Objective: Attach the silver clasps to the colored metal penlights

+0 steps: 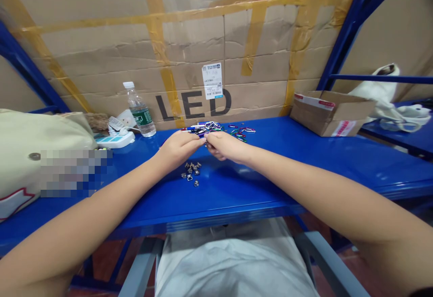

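My left hand (179,147) and my right hand (225,146) meet fingertip to fingertip above the blue table (223,193). Fingers on both hands are closed, and whatever lies between them is too small or hidden to name. Just behind them is a pile of colored carabiners and pens (208,126), partly covered by the hands. More loose carabiners (240,132) lie to its right. Several small metal pieces (191,168) sit on the table in front of my hands.
A water bottle (140,110) stands at the back left beside a white power strip (117,139). A cream bag (43,139) fills the left side. An open cardboard box (329,112) is at the back right. A large taped carton (189,53) rises behind the table.
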`<state>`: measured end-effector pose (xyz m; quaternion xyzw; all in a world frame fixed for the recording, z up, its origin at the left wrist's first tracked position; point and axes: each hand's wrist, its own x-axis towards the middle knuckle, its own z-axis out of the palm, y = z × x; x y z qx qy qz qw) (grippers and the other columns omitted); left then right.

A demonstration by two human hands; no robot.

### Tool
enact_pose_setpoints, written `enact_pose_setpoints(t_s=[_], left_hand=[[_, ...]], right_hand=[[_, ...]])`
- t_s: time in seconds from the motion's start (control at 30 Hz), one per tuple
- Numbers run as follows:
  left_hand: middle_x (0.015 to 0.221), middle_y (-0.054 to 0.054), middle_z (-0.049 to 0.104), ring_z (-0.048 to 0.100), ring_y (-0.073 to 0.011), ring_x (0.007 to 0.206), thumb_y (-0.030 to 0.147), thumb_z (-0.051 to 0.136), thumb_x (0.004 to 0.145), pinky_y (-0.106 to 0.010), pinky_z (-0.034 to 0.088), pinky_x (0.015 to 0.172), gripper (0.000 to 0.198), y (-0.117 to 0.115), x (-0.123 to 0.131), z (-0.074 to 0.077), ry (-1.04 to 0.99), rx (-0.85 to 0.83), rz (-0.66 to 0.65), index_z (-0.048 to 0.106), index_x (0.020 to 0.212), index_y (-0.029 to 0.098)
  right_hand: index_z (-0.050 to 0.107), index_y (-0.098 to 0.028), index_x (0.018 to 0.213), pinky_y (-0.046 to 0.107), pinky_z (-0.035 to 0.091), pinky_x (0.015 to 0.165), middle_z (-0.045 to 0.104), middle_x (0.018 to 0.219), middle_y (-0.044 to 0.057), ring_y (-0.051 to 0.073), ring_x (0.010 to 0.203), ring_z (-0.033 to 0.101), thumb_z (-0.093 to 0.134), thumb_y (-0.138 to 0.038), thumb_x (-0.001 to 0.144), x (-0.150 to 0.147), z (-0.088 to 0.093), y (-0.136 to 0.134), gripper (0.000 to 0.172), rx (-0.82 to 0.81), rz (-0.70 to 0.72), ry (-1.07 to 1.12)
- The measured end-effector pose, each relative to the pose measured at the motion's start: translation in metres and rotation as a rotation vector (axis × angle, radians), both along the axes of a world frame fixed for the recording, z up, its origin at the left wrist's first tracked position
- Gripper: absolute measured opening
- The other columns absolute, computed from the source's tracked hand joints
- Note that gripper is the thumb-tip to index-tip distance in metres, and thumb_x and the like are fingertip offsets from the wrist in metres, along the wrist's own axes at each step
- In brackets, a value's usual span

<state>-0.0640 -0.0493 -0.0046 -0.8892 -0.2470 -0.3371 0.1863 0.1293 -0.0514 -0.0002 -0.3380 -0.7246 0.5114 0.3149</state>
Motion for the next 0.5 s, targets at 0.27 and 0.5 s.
enact_pose_setpoints(t_s=[0.27, 0.5], left_hand=[[0.093, -0.006, 0.071, 0.064, -0.0170, 0.084, 0.034, 0.055, 0.088, -0.029, 0.050, 0.078, 0.022, -0.008, 0.011, 0.004, -0.242, -0.204, 0.062, 0.067, 0.100, 0.019], [0.098, -0.006, 0.072, 0.066, -0.0180, 0.084, 0.040, 0.059, 0.085, -0.028, 0.052, 0.075, 0.030, -0.012, 0.015, 0.004, -0.390, -0.447, 0.044, 0.068, 0.102, 0.017]], right_hand=[[0.040, -0.021, 0.068, 0.023, 0.030, 0.047, 0.038, 0.054, -0.004, 0.010, 0.046, 0.034, 0.024, -0.034, 0.099, 0.009, 0.007, 0.004, 0.037, 0.256, -0.015, -0.071], [0.047, -0.019, 0.077, 0.028, 0.034, 0.069, 0.055, 0.077, 0.003, 0.015, 0.070, 0.048, 0.032, -0.032, 0.097, 0.018, 0.006, 0.011, 0.028, 0.956, -0.050, -0.324]])
